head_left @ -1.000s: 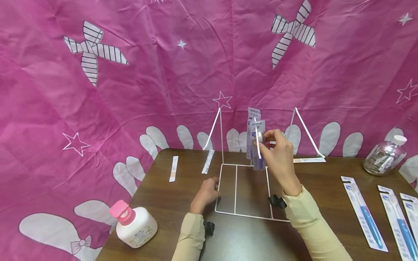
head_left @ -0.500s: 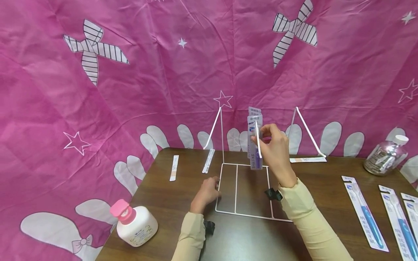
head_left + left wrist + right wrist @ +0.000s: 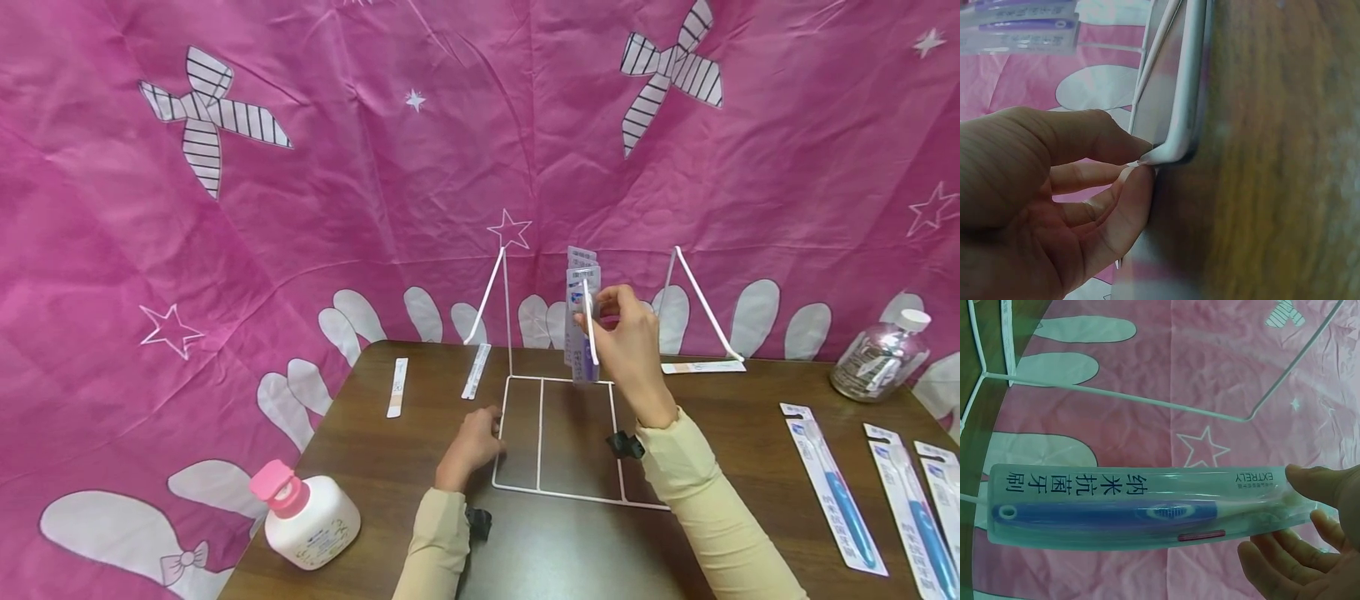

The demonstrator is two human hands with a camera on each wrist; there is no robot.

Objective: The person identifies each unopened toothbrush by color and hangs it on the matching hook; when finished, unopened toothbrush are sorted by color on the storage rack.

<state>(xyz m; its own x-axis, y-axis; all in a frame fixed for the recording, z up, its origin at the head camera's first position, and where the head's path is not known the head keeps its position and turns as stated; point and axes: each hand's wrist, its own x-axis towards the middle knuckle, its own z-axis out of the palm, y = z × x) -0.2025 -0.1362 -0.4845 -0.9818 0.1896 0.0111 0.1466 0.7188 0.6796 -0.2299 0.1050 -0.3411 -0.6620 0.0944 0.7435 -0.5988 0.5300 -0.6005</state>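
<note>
Head view: toothbrush pack point(image 3: 583, 333) between rack point(image 3: 558, 433) uprights

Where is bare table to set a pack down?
Bare wood lies between the white bottle and the wire rack, and between the rack and the toothbrush packs at right. The far right edge is crowded with packs.

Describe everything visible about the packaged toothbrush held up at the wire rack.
The packaged toothbrush is a clear plastic blister pack holding a blue-handled brush, printed with Chinese characters and "EXTRELY". The right hand pinches its top end, so it hangs upright at the white wire rack, in front of other hanging packs, above the table.
</note>
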